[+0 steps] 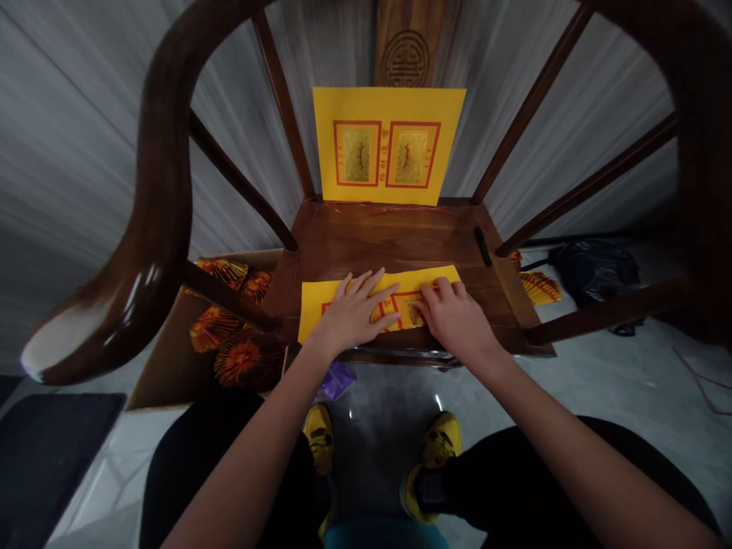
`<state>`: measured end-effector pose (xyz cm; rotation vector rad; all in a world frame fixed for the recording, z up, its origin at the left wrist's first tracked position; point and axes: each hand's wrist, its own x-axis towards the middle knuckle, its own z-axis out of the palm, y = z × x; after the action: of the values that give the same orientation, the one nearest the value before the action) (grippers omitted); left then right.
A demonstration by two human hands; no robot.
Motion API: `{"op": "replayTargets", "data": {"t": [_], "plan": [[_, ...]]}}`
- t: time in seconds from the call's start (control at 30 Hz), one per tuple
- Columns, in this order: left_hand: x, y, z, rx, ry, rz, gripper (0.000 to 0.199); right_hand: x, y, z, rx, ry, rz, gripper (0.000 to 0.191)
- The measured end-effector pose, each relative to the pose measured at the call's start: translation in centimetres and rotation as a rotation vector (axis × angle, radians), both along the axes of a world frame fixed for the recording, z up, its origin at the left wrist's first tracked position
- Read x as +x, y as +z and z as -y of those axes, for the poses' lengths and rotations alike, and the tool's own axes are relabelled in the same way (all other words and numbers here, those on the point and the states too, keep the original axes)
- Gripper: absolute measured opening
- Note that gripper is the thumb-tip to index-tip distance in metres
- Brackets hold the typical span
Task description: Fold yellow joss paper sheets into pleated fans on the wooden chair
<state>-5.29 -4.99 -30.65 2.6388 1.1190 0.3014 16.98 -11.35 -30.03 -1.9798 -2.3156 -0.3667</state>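
A yellow paper sheet with red printing and a gold patch lies across the front of a wooden chair seat. My left hand rests on it with fingers spread, palm down. At the sheet's right part, my right hand has its fingers curled and pressed on the paper near the gold patch; whether an edge is pinched between them is hidden. Leaning upright against the chair back is another yellow sheet, with two red-framed gold panels and red characters between them.
A black pen lies at the seat's right. Left of the chair, a cardboard box holds several red-and-gold folded paper pieces. A purple packet is on the floor below. Curved chair arms rise on both sides; a black bag sits right.
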Motion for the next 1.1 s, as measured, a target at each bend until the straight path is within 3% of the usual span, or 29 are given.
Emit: {"op": "replayTargets", "data": {"t": [0.27, 0.37, 0.53, 0.63, 0.77, 0.97, 1.1], "plan": [[0.2, -0.3, -0.1, 0.002, 0.006, -0.028, 0.064, 0.5, -1.6, -0.8, 0.027, 0.232, -0.201, 0.051], [0.1, -0.3, 0.0, 0.008, 0.01, -0.049, 0.066, 0.8, -1.8, -0.9, 0.009, 0.202, -0.199, 0.058], [-0.2, -0.3, -0.4, -0.02, -0.029, -0.046, 0.09, 1.5, -1.8, -0.9, -0.041, -0.03, -0.213, 0.065], [-0.2, -0.3, -0.6, -0.047, -0.048, -0.041, 0.096, 2.2, -1.8, -1.2, -0.079, -0.094, -0.233, 0.068], [-0.3, 0.0, -0.4, -0.061, -0.039, -0.043, 0.088, 2.9, -1.8, -1.2, -0.094, -0.054, -0.212, 0.063], [-0.6, 0.1, 1.0, -0.061, -0.072, -0.062, 0.086, 1.9, -1.2, 1.0, -0.041, -0.017, -0.142, 0.059], [-0.6, -0.2, 1.6, -0.014, -0.085, -0.058, 0.089, 0.5, -0.7, 1.1, 0.015, 0.14, -0.148, 0.054]]}}
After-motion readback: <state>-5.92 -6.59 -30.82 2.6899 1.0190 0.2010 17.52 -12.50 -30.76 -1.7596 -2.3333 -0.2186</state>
